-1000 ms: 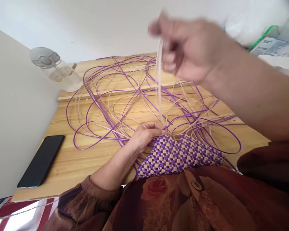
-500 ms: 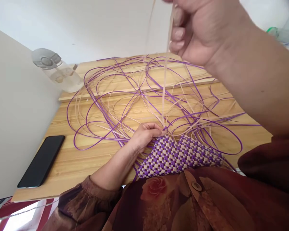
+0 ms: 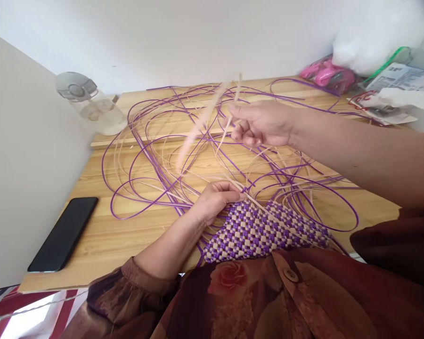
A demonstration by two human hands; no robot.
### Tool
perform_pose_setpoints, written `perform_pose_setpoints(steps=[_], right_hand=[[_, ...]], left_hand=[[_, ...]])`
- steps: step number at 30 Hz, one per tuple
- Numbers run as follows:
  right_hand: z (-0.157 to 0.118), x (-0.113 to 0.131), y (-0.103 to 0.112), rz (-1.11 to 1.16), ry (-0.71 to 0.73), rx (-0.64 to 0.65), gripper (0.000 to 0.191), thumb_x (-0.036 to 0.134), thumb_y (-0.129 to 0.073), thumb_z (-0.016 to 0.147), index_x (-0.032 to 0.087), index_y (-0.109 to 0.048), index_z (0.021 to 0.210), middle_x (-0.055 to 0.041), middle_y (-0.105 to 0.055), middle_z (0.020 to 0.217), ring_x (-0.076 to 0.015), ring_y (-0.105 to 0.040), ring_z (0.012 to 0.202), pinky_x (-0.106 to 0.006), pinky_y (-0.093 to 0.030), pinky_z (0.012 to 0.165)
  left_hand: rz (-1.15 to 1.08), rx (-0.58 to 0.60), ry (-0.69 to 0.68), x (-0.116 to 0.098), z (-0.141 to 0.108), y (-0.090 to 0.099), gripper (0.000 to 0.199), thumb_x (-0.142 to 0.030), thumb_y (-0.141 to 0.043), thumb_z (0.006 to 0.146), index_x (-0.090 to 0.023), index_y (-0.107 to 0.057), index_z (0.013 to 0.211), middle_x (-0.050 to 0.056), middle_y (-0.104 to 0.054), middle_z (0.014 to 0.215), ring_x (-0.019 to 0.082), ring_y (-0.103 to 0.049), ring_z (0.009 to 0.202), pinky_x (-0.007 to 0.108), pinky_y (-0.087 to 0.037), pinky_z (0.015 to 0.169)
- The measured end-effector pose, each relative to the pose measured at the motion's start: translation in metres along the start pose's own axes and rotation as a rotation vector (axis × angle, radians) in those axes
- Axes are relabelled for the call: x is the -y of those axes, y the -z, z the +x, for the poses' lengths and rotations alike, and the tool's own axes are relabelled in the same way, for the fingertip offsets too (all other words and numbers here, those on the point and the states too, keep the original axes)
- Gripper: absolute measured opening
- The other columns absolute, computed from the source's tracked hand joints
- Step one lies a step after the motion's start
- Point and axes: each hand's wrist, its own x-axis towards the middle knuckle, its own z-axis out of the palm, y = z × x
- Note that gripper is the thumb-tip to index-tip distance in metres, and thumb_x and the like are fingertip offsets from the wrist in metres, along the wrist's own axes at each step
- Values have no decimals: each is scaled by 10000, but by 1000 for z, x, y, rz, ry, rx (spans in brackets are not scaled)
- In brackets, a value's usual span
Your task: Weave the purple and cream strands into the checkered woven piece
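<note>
A purple and cream woven piece [image 3: 257, 230] lies against my front at the table's near edge. My left hand [image 3: 221, 200] pinches its upper left edge, where strands come out of the weave. Above the table, my right hand [image 3: 259, 125] has thumb and forefinger closed on a cream strand [image 3: 224, 131], its other fingers curled. Part of that strand is smeared by motion and loops to the left. Long purple strands [image 3: 157, 172] and cream ones spread in loops over the table, around and behind both hands.
At the left a black phone [image 3: 63, 234] lies on the wooden table [image 3: 127, 254]. A clear bottle with a grey lid [image 3: 92, 103] stands at the back left. A pink bundle in plastic [image 3: 328, 75] and papers [image 3: 403, 77] lie at the back right, by the wall.
My right hand has come down and away from me, from the top of the view to over the strands, and the cream strand has gone slack. My left hand keeps its place.
</note>
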Motion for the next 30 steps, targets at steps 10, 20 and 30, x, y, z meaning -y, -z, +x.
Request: perform_pose_setpoints(steps=[10, 20, 30], right_hand=[[-19, -42, -21, -683, -38, 348, 230, 381, -643, 756, 167, -666, 834, 0, -622, 654, -91, -531, 545, -194, -369, 496], [10, 5, -22, -374, 120, 124, 205, 308, -667, 732, 145, -580, 645, -20, -580, 613, -82, -482, 519, -221, -352, 478], [7, -26, -20, -849, -3, 663, 261, 369, -713, 721, 132, -631, 649, 35, -563, 565, -64, -467, 515, -203, -308, 475]], left_hand=[[23, 11, -46, 3, 2, 3, 148, -251, -773, 600, -146, -684, 654, -13, -626, 611, 87, -502, 574, 238, -360, 616], [0, -44, 32, 0, 0, 0, 160, -242, -780, 568, -151, -708, 679, -2, -664, 624, 87, -525, 533, 232, -378, 574], [-14, -23, 11, -1, -2, -1, 165, -254, -783, 579, -139, -683, 643, -29, -593, 551, 62, -444, 487, 223, -308, 521]])
